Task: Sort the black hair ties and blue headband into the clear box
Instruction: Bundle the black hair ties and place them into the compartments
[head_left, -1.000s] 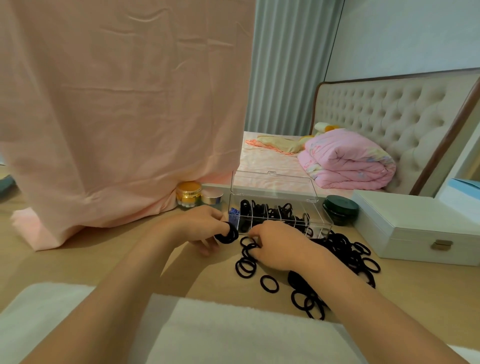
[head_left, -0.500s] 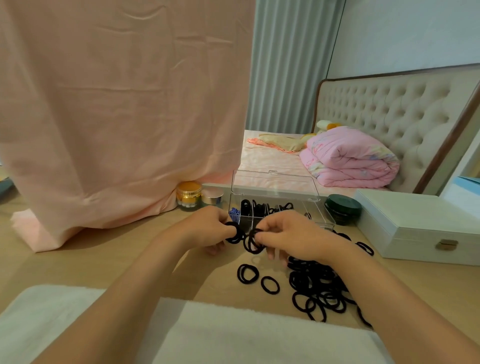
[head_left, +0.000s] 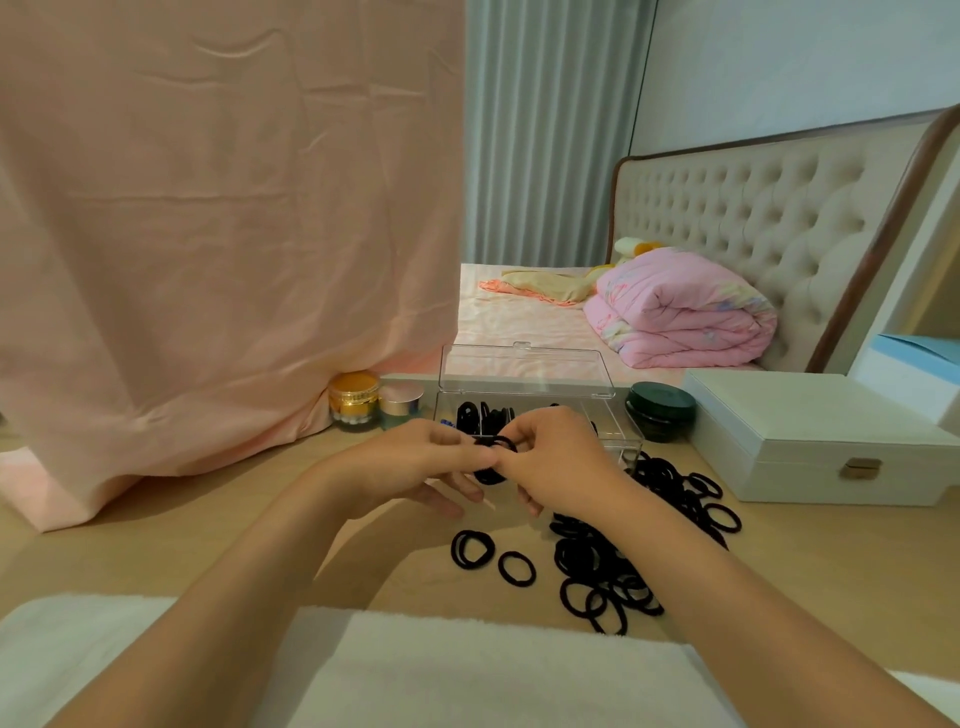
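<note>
Left hand (head_left: 415, 457) and right hand (head_left: 561, 457) meet just in front of the clear box (head_left: 524, 366), both pinching one small bunch of black hair ties (head_left: 491, 470). The box is open, with more ties (head_left: 475, 415) inside. A loose pile (head_left: 597, 566) lies by the right wrist, and a bit of blue headband (head_left: 448, 423) peeks out at the box's left end.

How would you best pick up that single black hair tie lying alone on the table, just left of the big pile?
Probably pinch the band of the single hair tie on its near arc, coming straight down. It lies flat on the table as an open ring, so one fingertip fits inside the hole, the thumb outside. The pile lies close on its right.
</note>
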